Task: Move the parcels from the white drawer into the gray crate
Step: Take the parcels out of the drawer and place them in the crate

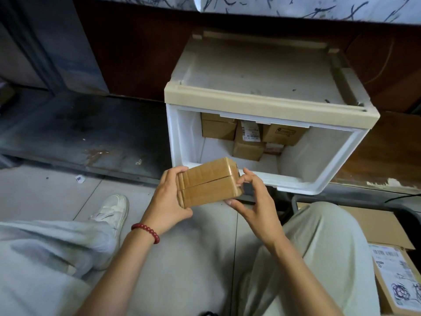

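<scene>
**Parcel in hand before the open drawer.** A small brown corrugated-cardboard parcel (208,185) was held in the air just in front of the white drawer (337,176). The parcel was rectangular, with a seam along its upper face and clear tape glinting at its right end. Its left end was gripped by the left hand (166,201), whose fingers (176,171) were curled over the far edge. Its right end was pinched by the bent fingers of the right hand (252,201), the thumb reaching toward the near lower corner. The parcel was thus enclosed between the two hands, above the tiled floor (45,197). Further brown parcels (248,137), one bearing a white label, were stacked at the back of the pulled-out drawer. The gray crate (405,209), low at the right, was seen only in part, with a labelled box (396,281) apparently in it.
</scene>
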A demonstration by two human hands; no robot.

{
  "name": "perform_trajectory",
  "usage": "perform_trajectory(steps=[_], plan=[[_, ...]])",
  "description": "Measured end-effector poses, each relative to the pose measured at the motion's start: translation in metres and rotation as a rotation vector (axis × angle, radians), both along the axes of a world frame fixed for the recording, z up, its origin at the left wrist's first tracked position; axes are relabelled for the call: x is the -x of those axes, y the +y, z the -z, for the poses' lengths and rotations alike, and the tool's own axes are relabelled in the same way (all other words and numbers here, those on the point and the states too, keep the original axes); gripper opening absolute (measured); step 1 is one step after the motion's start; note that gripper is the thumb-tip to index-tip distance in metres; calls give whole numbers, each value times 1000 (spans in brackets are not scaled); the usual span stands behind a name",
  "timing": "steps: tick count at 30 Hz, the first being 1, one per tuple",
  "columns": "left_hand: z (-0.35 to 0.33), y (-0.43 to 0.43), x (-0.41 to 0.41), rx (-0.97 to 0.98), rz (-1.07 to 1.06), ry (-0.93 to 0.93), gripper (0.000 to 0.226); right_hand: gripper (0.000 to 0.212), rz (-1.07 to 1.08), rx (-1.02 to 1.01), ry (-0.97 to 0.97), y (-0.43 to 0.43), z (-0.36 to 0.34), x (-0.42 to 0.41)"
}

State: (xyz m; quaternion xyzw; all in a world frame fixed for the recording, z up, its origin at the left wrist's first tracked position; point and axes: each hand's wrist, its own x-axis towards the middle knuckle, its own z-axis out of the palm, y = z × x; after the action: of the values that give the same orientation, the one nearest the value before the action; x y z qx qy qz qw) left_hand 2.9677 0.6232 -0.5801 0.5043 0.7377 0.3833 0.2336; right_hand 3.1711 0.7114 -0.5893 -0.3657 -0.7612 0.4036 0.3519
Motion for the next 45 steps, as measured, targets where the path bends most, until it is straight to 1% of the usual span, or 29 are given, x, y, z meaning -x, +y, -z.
perform_trajectory(steps=[2,5,7,9,11,13,15,17,20,22,24,25,27,29,31,33,37,42,45], plan=[[-2,0,-5,-50,-5,-11,89,44,96,-34,11,3,2,-3],[-11,0,-16,-128,3,67,88,38,206,30,-67,7,10,-6],[-16,2,-22,-158,17,81,89,36,209,81,-135,9,17,-5],[-20,3,-26,-168,33,43,88,37,180,78,-202,9,22,-3],[-22,3,-27,-168,51,3,88,36,159,94,-210,7,24,0],[-22,3,-25,-170,16,-56,89,26,160,170,-148,5,22,3],[-21,5,-26,-176,-92,-161,78,15,170,267,-34,4,15,6],[-23,6,-28,-108,-211,-240,65,17,166,360,102,2,7,9],[-20,8,-25,33,-326,-337,62,24,164,502,234,0,-3,10],[-15,9,-20,54,-355,-403,66,34,167,529,225,-1,-7,10],[-15,10,-17,74,-333,-402,75,42,177,532,174,-1,-9,9],[-15,10,-16,82,-315,-400,76,43,184,533,152,-1,-9,9],[-14,10,-15,80,-301,-423,65,40,189,546,148,0,-9,9],[-10,10,-13,64,-292,-481,54,31,176,562,186,1,-7,9],[-8,10,-13,40,-248,-505,39,23,157,561,222,1,-5,9],[-11,10,-17,-27,-187,-476,34,22,132,525,261,1,-2,10],[-22,10,-31,-200,-132,-325,44,25,129,401,369,-1,-7,11],[-42,26,-59,-358,-27,-282,50,39,199,241,493,7,-50,-11],[-57,47,-88,-407,68,-237,52,44,255,187,490,17,-69,-45]])
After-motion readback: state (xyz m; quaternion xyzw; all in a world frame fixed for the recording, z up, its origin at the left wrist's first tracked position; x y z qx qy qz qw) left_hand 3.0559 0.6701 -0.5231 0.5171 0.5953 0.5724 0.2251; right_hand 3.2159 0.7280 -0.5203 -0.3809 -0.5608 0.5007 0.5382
